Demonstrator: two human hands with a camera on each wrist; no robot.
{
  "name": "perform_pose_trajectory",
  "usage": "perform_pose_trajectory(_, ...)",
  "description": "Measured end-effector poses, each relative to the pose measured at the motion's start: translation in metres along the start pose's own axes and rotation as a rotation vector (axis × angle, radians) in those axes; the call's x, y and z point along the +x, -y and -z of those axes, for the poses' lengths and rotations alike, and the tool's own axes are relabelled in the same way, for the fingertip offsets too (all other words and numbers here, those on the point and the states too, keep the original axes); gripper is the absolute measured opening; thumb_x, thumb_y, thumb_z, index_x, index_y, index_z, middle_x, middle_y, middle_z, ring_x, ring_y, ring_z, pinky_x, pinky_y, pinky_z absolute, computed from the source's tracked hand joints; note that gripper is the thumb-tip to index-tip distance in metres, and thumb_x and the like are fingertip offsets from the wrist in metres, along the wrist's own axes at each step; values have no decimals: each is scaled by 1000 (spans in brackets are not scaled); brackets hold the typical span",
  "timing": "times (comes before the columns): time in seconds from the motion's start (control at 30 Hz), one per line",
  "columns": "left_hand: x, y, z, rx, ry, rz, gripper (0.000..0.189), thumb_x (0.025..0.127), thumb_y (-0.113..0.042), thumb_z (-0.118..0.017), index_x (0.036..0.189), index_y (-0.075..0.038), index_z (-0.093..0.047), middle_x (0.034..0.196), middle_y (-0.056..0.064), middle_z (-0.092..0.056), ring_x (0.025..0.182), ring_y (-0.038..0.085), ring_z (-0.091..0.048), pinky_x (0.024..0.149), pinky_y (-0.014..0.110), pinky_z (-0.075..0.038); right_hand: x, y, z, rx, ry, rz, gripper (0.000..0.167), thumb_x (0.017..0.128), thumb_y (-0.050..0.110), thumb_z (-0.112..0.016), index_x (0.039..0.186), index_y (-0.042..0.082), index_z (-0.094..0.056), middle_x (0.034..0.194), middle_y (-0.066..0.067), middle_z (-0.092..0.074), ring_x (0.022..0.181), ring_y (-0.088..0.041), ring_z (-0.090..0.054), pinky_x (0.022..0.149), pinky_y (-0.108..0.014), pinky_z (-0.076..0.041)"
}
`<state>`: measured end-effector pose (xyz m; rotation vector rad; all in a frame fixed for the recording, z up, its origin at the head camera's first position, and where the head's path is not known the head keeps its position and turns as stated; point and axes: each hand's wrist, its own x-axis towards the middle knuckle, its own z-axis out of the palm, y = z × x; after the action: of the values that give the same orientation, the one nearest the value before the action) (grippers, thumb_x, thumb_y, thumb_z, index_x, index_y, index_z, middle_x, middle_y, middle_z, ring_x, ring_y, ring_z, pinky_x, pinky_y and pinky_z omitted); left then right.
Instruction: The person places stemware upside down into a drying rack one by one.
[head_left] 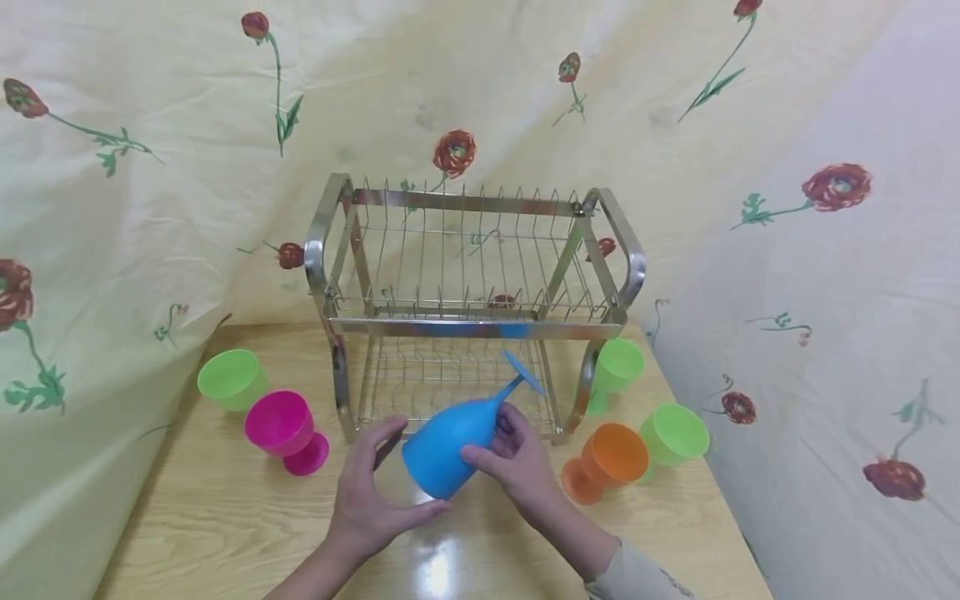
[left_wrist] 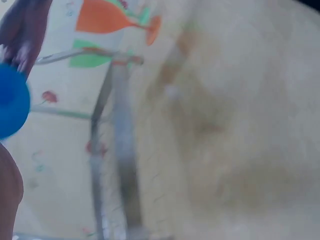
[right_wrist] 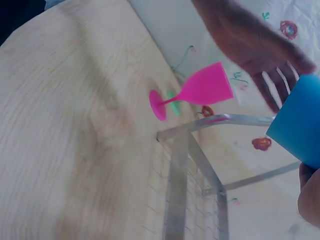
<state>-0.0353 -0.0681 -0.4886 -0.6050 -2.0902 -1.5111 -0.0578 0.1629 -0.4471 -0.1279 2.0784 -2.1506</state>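
A blue plastic goblet (head_left: 453, 446) is tilted in the air before the rack, mouth toward the lower left and foot up to the right. My right hand (head_left: 525, 471) grips its bowl near the stem, thumb on the near side. To the left, my left hand (head_left: 367, 492) spreads its thumb and fingers around the rim end; the thumb tip is at the rim, and whether it touches I cannot tell. The right wrist view shows a gap between the left fingers and the blue bowl (right_wrist: 300, 120). In the left wrist view the goblet's round mouth (left_wrist: 12, 102) shows at the edge.
A two-tier metal dish rack (head_left: 480, 329) stands at the back of the wooden table (head_left: 225, 533). Left of it are a green goblet (head_left: 232, 379) and a magenta goblet (head_left: 281, 425). On the right stand an orange goblet (head_left: 615, 454) and two green goblets (head_left: 675, 433). Flowered cloth (head_left: 480, 83) hangs behind.
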Motion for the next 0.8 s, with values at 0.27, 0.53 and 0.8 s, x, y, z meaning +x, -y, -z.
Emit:
perform_pose_trajectory(0.27,53,-13,52,54,-99,-203,101,80,-61,-89,140,14,-57,140,22,-62,137,13,-56,115,23,-48,-5,37,26,-59,-5,101,69,87,4,-84,148,-3,-52,144,-19,-61,133,-29,-63,110,-34,-54)
perform_pose_trajectory(0.53,134,-38,95,31,-250,-167,79,82,-39,-94,135,11,-62,137,11,-65,129,20,-61,109,28,-55,4,102,50,-103,11,311,63,84,-2,-82,142,1,-57,140,-9,-67,126,-25,-65,108,-31,-56)
perform_pose_trajectory(0.8,197,-44,125,180,-214,249,61,89,-17,-90,145,-12,-66,136,8,-69,118,20,-69,91,17,-60,26,176,67,-197,-50,472,61,83,-7,-77,141,6,-62,138,-14,-68,118,-29,-68,101,-30,-60)
